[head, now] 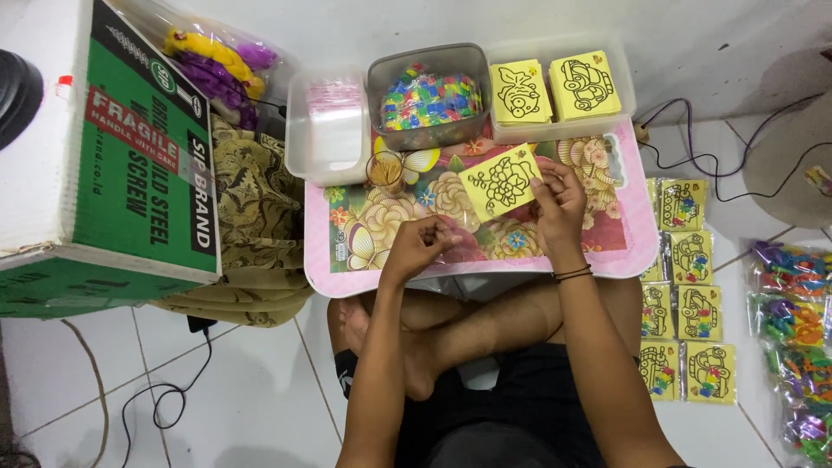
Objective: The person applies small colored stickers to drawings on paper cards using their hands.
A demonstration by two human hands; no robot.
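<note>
The grip of the right hand (559, 208) is closed on a yellow card (501, 182) with a black flower outline, pinching its right edge and holding it tilted just above the counter (626, 247), a low pink one with a floral top. The left hand (420, 243) has its fingers curled narrow near the front of the counter, below and left of the card; whether they pinch anything I cannot tell. Along the far edge of the counter stand three tubs: a clear one with small plastic bags (328, 126) at the left, a grey tub of coloured bits (428, 97) in the middle, and a tray of more yellow cards (555, 87) at the right. Right of the counter, packed yellow cards (689, 303) lie on the floor. Left of the counter stands a green and white carton (113, 165).
</note>
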